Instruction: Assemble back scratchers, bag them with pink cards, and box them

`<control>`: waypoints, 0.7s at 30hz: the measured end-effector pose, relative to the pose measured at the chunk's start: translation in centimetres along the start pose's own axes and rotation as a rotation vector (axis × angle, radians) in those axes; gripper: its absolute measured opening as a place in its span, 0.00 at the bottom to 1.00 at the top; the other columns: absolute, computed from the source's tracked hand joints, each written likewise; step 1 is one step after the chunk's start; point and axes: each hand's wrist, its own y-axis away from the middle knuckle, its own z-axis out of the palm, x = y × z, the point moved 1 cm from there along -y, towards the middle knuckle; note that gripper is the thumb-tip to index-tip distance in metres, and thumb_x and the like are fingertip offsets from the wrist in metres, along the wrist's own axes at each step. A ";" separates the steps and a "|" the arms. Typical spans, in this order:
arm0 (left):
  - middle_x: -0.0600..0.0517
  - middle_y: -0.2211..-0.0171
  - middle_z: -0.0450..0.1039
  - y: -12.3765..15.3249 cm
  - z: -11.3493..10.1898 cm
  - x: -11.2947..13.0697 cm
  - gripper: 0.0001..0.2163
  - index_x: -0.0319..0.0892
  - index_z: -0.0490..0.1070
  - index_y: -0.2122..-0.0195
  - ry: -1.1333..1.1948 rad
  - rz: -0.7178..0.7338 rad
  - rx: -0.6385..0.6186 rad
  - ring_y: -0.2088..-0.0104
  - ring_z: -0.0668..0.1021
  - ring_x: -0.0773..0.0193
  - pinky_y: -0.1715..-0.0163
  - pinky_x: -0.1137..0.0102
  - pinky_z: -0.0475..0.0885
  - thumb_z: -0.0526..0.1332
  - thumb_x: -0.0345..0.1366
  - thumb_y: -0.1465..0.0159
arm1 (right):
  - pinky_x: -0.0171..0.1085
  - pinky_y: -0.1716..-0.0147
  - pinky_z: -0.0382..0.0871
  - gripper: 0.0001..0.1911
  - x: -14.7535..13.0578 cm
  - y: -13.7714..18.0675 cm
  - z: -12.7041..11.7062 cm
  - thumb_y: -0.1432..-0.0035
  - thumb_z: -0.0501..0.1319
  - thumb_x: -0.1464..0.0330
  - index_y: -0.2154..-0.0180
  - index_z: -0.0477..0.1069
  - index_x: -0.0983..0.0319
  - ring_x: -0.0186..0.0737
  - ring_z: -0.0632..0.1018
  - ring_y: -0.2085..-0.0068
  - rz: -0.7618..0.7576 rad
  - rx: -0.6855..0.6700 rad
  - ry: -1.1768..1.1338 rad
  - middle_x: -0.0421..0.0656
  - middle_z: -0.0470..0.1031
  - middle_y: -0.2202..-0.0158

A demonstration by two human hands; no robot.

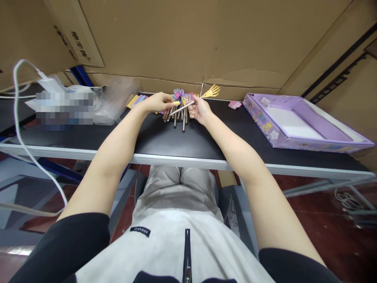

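A telescopic stick with a yellow hand-shaped head (211,92) and a yellow grip is stretched between my hands over the black table (165,141). My left hand (157,103) pinches the yellow grip end. My right hand (199,110) is closed round the metal shaft. Beneath them lies a pile of several similar sticks (178,114) with pink, blue and yellow hand-shaped heads and metal shafts.
An open purple toy box (297,124) sits at the right of the table. Clear plastic bags (113,102) and coloured strips (136,100) lie at the left. A white cable (17,118) hangs at far left. Cardboard walls rise behind the table.
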 end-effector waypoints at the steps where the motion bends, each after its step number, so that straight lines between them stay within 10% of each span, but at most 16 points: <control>1: 0.54 0.78 0.68 0.0 0.0 -0.2 0.19 0.39 0.71 0.70 0.015 -0.005 -0.006 0.75 0.70 0.67 0.71 0.73 0.62 0.60 0.52 0.34 | 0.28 0.85 0.49 0.21 -0.2 -0.2 -0.2 0.30 0.55 0.52 0.69 0.63 0.60 0.27 0.54 0.85 -0.046 0.060 -0.012 0.31 0.55 0.85; 7: 0.54 0.78 0.70 -0.4 0.2 -1.0 0.12 0.39 0.73 0.67 0.153 -0.041 -0.057 0.76 0.72 0.67 0.70 0.72 0.65 0.66 0.44 0.36 | 0.27 0.85 0.42 0.23 -1.9 -1.2 -2.7 0.33 0.56 0.46 0.68 0.58 0.58 0.25 0.49 0.85 -0.253 0.320 -0.130 0.28 0.46 0.85; 21: 0.53 0.77 0.71 0.0 0.4 1.1 0.12 0.38 0.74 0.63 0.401 0.009 -0.007 0.80 0.69 0.72 0.78 0.76 0.64 0.67 0.43 0.32 | 0.27 0.84 0.46 0.28 -1.9 -1.1 -2.5 0.35 0.54 0.40 0.67 0.55 0.57 0.26 0.50 0.83 -0.240 0.229 0.008 0.29 0.43 0.81</control>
